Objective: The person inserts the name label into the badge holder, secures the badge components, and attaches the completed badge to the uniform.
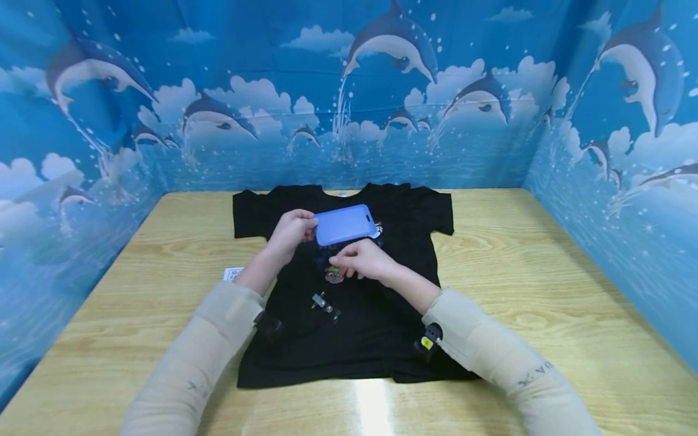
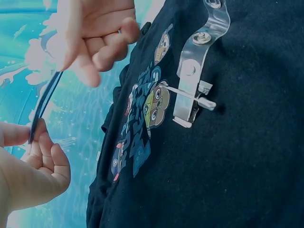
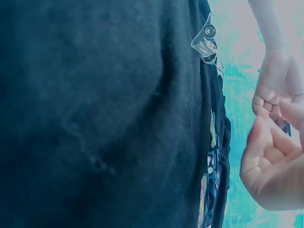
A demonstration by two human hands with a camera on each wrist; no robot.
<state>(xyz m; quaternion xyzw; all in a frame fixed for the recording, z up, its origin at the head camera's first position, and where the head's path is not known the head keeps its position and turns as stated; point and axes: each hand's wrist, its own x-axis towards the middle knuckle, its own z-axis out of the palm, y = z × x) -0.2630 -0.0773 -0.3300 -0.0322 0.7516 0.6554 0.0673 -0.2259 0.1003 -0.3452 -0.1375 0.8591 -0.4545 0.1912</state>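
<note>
My left hand pinches the left end of a blue card holder between thumb and fingers, above a black T-shirt. A dark slot shows at the holder's far right end; the left wrist view has the holder edge-on. Just below the holder's lower edge is my right hand, its fingers loosely bent with nothing visible in them. On the shirt, nearer me, lies a metal badge clip on a clear strap with snap buttons. Cartoon faces are printed on the shirt's chest.
The shirt is spread on a light wooden table, neck at the far side. A white printed card lies left of it, partly covered by my left forearm. A blue dolphin-print curtain encloses the back and sides.
</note>
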